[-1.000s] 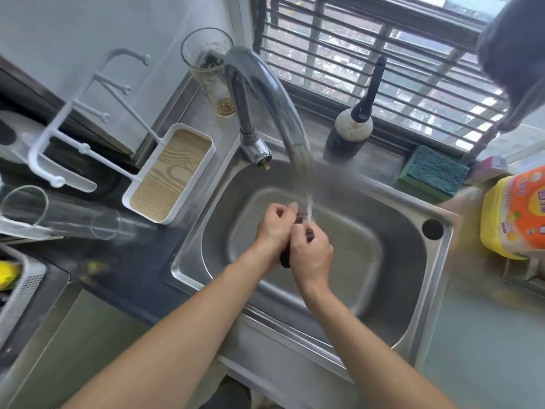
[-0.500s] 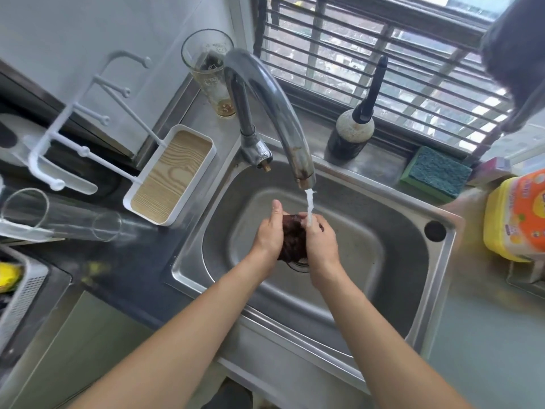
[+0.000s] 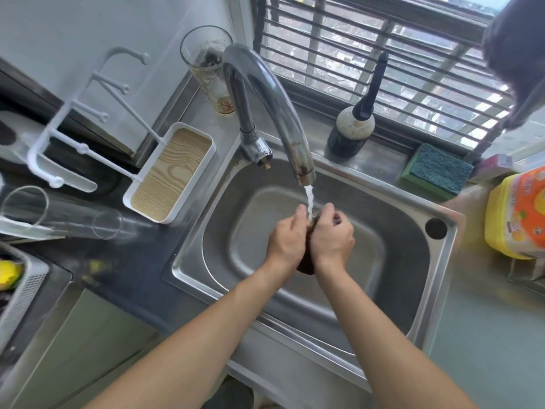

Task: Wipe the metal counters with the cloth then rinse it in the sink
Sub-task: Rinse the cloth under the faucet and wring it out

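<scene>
Now squeezing closer together than half a second ago, with far less of the cloth showing between the palms.

Reaching up from the bottom edge, two bare forearms converging at frame centre over the sink [image 3: 439, 293]. Clamping the cloth [image 3: 306, 265] from the left, the left hand [image 3: 286, 240], fingers curling round it. Clamping it from the right, the right hand [image 3: 331, 236], knuckles up, fingers curling over the top. Pressing against each other, both hands, with only a dark brown wad peeking out below the wrists and a sliver by the right fingertips. Hanging above the basin floor, not touching the steel.

Falling onto the gap between the hands at centre frame, a thin white stream [image 3: 309, 199] from the tap [image 3: 265, 93], arching down from upper centre.

Sitting left of the sink, a white tray [image 3: 171, 175] with a wood-grain bottom, a white peg rack [image 3: 73, 134] rising from it toward the upper left. Lying on its side at the left edge, a clear glass [image 3: 59, 214]. Showing at lower left, a grey basket [image 3: 23, 290] with something yellow inside.

Standing behind the tap, a tall glass [image 3: 211, 69] with brown residue at the bottom. Resting on the ledge at upper right, a dark bottle [image 3: 351, 128], then a green sponge [image 3: 436, 171]. Sitting at the right edge, a yellow jug [image 3: 516, 214]. Filling the top, a barred window [image 3: 383, 54].
</scene>
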Demonstrator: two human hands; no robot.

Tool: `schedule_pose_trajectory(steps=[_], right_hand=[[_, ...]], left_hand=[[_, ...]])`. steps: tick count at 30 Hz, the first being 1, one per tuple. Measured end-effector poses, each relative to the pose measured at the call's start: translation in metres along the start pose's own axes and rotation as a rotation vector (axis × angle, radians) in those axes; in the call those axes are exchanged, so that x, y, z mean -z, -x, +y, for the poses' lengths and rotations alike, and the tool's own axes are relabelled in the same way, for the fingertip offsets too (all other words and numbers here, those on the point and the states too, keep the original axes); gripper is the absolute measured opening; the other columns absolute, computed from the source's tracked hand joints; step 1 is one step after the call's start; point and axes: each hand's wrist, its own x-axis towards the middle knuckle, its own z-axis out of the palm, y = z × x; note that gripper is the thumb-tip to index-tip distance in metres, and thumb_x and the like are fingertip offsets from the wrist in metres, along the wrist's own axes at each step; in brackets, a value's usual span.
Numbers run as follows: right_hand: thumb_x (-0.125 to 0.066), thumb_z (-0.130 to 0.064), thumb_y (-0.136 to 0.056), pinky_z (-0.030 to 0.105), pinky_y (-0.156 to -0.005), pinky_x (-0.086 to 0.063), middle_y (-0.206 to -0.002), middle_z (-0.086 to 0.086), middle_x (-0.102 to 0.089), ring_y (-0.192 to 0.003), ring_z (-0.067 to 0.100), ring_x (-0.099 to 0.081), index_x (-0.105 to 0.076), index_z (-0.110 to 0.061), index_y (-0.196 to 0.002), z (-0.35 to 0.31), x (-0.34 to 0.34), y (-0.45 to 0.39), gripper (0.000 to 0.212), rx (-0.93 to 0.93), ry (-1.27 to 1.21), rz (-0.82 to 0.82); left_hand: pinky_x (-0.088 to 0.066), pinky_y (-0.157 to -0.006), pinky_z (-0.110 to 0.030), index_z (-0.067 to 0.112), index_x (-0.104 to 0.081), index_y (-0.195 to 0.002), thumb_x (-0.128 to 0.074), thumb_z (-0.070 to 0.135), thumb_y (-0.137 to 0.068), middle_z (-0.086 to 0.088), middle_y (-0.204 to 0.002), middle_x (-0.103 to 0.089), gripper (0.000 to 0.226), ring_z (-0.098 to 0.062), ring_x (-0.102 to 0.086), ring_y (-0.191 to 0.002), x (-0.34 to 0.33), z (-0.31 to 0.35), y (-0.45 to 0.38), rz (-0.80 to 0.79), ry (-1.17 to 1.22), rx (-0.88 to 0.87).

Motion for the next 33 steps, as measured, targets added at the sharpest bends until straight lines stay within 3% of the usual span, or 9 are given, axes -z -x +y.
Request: schedule_pose_trajectory(steps=[3, 8, 14, 18, 21, 25, 28, 30, 33], right_hand=[[-0.048, -0.036, -0.103, 0.035, -0.073, -0.033, -0.074, 0.006, -0.061, -0.082, 0.032, -0.055, -0.056, -0.013, -0.072, -0.006, 0.002, -0.005, 0.039, -0.034, -0.01, 0.028], [-0.052, -0.041, -0.087, 0.038, -0.066, -0.038, -0.059, 0.0, -0.054, -0.063, 0.025, -0.05, -0.044, -0.016, -0.066, 0.0, -0.002, 0.044, 0.034, 0.255, 0.019, -0.208], [-0.052, -0.038, -0.095, 0.04, -0.083, -0.045, -0.078, 0.009, -0.063, -0.093, 0.039, -0.061, -0.059, -0.012, -0.076, -0.005, 0.001, -0.029, 0.033, -0.134, -0.001, -0.039], [-0.066, -0.058, -0.08, 0.047, -0.096, -0.055, -0.096, 0.002, -0.072, -0.099, 0.027, -0.07, -0.062, -0.023, -0.092, 0.001, 0.001, -0.032, 0.037, -0.215, -0.302, -0.151], [-0.075, -0.053, -0.076, 0.047, -0.096, -0.057, -0.099, 0.001, -0.073, -0.096, 0.022, -0.071, -0.066, -0.023, -0.099, 0.005, 0.006, -0.032, 0.039, -0.12, -0.258, -0.225], [-0.071, -0.032, -0.091, 0.035, -0.087, -0.052, -0.089, 0.0, -0.071, -0.085, 0.018, -0.065, -0.067, -0.015, -0.098, 0.014, 0.01, -0.003, 0.019, 0.186, 0.043, -0.176], [-0.059, -0.037, -0.096, 0.028, -0.073, -0.039, -0.087, 0.003, -0.062, -0.08, 0.019, -0.055, -0.055, -0.016, -0.092, 0.02, 0.002, 0.042, 0.021, 0.413, 0.04, -0.212], [-0.053, -0.043, -0.096, 0.031, -0.069, -0.037, -0.078, 0.002, -0.06, -0.075, 0.022, -0.054, -0.05, -0.018, -0.081, 0.016, -0.006, 0.048, 0.03, 0.399, 0.013, -0.178], [-0.05, -0.04, -0.102, 0.036, -0.072, -0.037, -0.078, 0.008, -0.067, -0.084, 0.033, -0.059, -0.058, -0.015, -0.075, 0.001, -0.011, 0.006, 0.038, 0.067, 0.036, -0.056]], left_hand=[[-0.043, -0.065, -0.039, 0.025, -0.054, -0.055, -0.041, 0.051, -0.098, 0.009, -0.051, -0.052, 0.052, -0.015, -0.046, -0.059, 0.004, 0.003, -0.001, -0.067, -0.039, -0.068], [-0.054, -0.089, -0.054, 0.017, -0.061, -0.077, -0.044, 0.063, -0.083, -0.001, -0.074, -0.067, 0.049, -0.025, -0.064, -0.078, 0.019, -0.004, -0.031, 0.017, 0.107, 0.101], [-0.048, -0.08, -0.025, 0.013, -0.052, -0.107, -0.046, 0.039, -0.107, 0.001, -0.096, -0.061, 0.027, -0.011, -0.057, -0.088, 0.008, -0.008, 0.008, -0.295, 0.028, 0.042], [-0.053, -0.094, -0.023, 0.013, -0.044, -0.137, -0.071, 0.032, -0.093, -0.002, -0.127, -0.065, 0.055, -0.013, -0.063, -0.115, 0.027, -0.012, 0.002, -0.451, 0.037, 0.035], [-0.056, -0.086, -0.03, 0.012, -0.061, -0.126, -0.069, 0.014, -0.094, -0.007, -0.113, -0.073, 0.033, -0.018, -0.069, -0.101, 0.039, -0.016, -0.013, -0.335, -0.053, -0.045], [-0.05, -0.054, -0.023, 0.019, -0.065, -0.105, -0.053, 0.034, -0.1, -0.004, -0.09, -0.069, 0.02, -0.014, -0.063, -0.073, 0.042, -0.005, -0.024, -0.135, 0.323, 0.184], [-0.061, -0.077, -0.04, 0.015, -0.073, -0.098, -0.05, 0.063, -0.093, -0.008, -0.097, -0.077, 0.053, -0.026, -0.074, -0.089, 0.032, -0.006, -0.026, -0.032, 0.336, 0.28], [-0.058, -0.091, -0.048, 0.022, -0.078, -0.089, -0.055, 0.073, -0.079, -0.006, -0.092, -0.079, 0.056, -0.029, -0.074, -0.095, 0.022, -0.01, -0.018, 0.05, 0.234, 0.195], [-0.059, -0.084, -0.052, 0.022, -0.079, -0.079, -0.061, 0.063, -0.073, -0.003, -0.081, -0.078, 0.045, -0.027, -0.075, -0.086, 0.002, -0.013, -0.002, 0.055, 0.206, 0.082]])
